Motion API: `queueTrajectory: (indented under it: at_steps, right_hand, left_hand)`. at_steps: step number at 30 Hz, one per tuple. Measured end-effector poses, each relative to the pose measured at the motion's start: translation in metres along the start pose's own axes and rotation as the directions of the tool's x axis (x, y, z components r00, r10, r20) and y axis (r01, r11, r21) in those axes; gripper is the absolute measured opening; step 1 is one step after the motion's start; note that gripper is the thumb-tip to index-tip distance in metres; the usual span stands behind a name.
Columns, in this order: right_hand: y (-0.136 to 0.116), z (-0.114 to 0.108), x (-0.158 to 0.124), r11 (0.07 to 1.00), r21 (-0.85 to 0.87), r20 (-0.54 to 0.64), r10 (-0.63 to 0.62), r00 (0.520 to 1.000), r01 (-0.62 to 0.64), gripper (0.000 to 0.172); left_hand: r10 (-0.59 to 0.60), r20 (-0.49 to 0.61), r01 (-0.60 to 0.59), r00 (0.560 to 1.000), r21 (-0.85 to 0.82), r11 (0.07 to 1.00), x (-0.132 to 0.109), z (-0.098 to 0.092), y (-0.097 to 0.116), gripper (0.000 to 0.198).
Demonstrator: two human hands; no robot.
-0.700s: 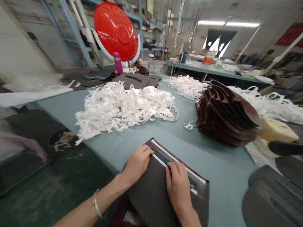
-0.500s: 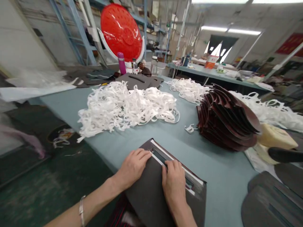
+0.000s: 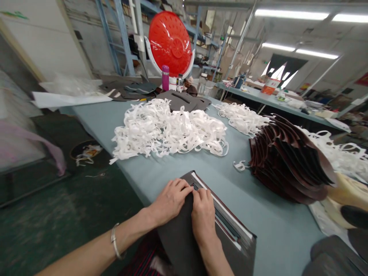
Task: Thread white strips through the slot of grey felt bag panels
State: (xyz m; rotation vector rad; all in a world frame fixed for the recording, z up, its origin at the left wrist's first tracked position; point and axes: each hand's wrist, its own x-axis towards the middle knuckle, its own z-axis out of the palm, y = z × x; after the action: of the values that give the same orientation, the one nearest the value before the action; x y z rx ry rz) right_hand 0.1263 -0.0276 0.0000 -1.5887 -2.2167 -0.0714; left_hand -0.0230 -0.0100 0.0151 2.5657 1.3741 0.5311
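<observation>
Two hands lie on a dark flat panel (image 3: pixel 179 241) at the near edge of a blue-green table (image 3: pixel 276 245). The left hand (image 3: pixel 171 201) is almost flat, with its fingers close together, and it presses on the panel without gripping it. A thin silver bangle (image 3: pixel 115 241) sits on that wrist. The right hand (image 3: pixel 202 214) is just beside it, with its fingers bent down at the end of a long slot (image 3: pixel 227 224) in the panel. Those fingers hide that end of the slot, so you cannot tell if they pinch anything. A white strip (image 3: pixel 230 209) runs along the slot. The bottom of the view cuts off the panel, and a striped cloth (image 3: pixel 140 262) shows below it.

Past the hands, a big heap of white straps (image 3: pixel 169 130) lies on the table. A fan of dark brown pieces (image 3: pixel 287 161) stands to the right, and a small white loop (image 3: pixel 240 165) lies just beside it. The right edge cuts off a cream foam block (image 3: pixel 347 195). Farther back stand a pink flask (image 3: pixel 165 78) and a big red round thing (image 3: pixel 169 40). A red sign (image 3: pixel 362 79) hangs far off, and its writing is too small to read. The floor (image 3: pixel 43 214) is dark green.
</observation>
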Motion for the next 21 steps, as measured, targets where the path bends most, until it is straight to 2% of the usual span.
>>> queueTrajectory:
  at_steps: [3, 7, 13, 16, 21]
  right_hand:
    - [0.009, -0.008, -0.018, 0.994, -0.078, 0.013, -0.072, 0.997, 0.072, 0.024]
    - [0.022, -0.014, -0.036, 0.996, -0.058, -0.033, -0.076, 0.997, 0.074, 0.025]
    - [0.013, -0.008, -0.022, 0.998, -0.014, -0.029, -0.062, 0.998, 0.062, 0.032]
    - [0.005, -0.007, -0.015, 0.996, -0.048, -0.008, -0.07, 0.998, 0.069, 0.032]
    - [0.003, -0.01, -0.017, 0.984, -0.154, 0.038, -0.087, 0.995, 0.092, 0.025]
  left_hand:
    - [0.008, 0.009, -0.008, 1.0, 0.022, 1.0, -0.001, 0.0, 0.0, 0.04]
    - [0.026, 0.009, -0.026, 1.0, 0.013, 1.0, -0.002, 0.001, -0.002, 0.041]
    - [0.079, -0.024, -0.078, 0.997, 0.041, 0.996, -0.003, 0.005, -0.003, 0.036]
    - [0.142, -0.02, -0.141, 0.99, 0.042, 0.989, -0.002, 0.006, -0.001, 0.03]
    - [0.143, -0.004, -0.142, 0.99, 0.085, 0.986, -0.001, 0.006, 0.004, 0.031]
